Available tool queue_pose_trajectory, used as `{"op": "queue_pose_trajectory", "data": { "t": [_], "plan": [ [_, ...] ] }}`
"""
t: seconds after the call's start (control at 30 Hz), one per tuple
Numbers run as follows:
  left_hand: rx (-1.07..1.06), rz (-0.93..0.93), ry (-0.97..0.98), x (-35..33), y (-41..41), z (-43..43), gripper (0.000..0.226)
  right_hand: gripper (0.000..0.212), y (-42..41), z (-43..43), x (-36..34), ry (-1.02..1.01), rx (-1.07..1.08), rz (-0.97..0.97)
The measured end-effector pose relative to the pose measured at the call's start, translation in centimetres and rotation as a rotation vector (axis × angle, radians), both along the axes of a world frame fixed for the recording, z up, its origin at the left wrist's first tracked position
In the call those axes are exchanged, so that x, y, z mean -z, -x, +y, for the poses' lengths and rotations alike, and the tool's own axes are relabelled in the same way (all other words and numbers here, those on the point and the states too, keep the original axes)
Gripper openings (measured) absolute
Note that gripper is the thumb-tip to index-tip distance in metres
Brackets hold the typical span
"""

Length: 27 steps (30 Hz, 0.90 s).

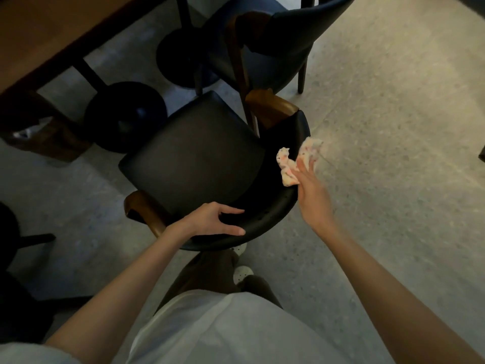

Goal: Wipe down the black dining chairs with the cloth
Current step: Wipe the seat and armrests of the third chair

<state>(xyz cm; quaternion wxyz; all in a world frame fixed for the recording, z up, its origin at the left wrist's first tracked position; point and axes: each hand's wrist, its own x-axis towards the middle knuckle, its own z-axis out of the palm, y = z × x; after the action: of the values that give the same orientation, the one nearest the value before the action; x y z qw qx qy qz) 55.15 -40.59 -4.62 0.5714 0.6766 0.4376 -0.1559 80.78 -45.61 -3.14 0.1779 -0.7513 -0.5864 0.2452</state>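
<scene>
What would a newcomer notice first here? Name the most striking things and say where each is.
The pale spotted cloth stands out, held by the right hand at the right side of the curved back of the black chair, which fills the middle of the view. The left hand holds that back nearer the person. A second chair stands behind, beside a wooden table at top left.

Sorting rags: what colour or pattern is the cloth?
The cloth is pale cream with reddish speckles, head view.

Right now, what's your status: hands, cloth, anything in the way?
Left hand grips backrest of near chair. Right hand holds cloth at backrest rim. Second chair close beside it, not blocking the cloth.
</scene>
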Motion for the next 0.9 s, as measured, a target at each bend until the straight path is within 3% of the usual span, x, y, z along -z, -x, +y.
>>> {"op": "queue_pose_trajectory", "data": {
  "t": [0.17,0.3,0.43,0.57,0.73,0.9],
  "plan": [
    [-0.15,0.007,-0.196,-0.4,0.6,-3.3,0.057,0.049,4.4,-5.3,-0.6,-0.014,-0.041,0.116],
    [-0.238,0.039,-0.418,-1.3,0.5,-6.4,0.045,0.052,8.7,-9.3,-1.7,0.111,-0.141,0.132],
    [-0.234,0.099,-0.522,-2.2,2.2,-7.8,0.04,0.04,6.6,-7.8,-4.9,0.091,-0.097,0.192],
    [-0.219,0.144,-0.556,-2.7,3.9,-8.5,0.043,0.041,2.1,-2.5,-6.3,-0.157,-0.047,-0.029],
    [-0.181,0.16,-0.584,-2.7,4.0,-8.1,0.044,0.05,-1.0,1.8,-0.6,0.139,-0.319,-0.376],
    [-0.135,0.193,-0.663,-2.4,4.6,-7.7,0.045,0.039,1.6,0.1,1.0,-0.058,-0.142,-0.141]
  ]
}}
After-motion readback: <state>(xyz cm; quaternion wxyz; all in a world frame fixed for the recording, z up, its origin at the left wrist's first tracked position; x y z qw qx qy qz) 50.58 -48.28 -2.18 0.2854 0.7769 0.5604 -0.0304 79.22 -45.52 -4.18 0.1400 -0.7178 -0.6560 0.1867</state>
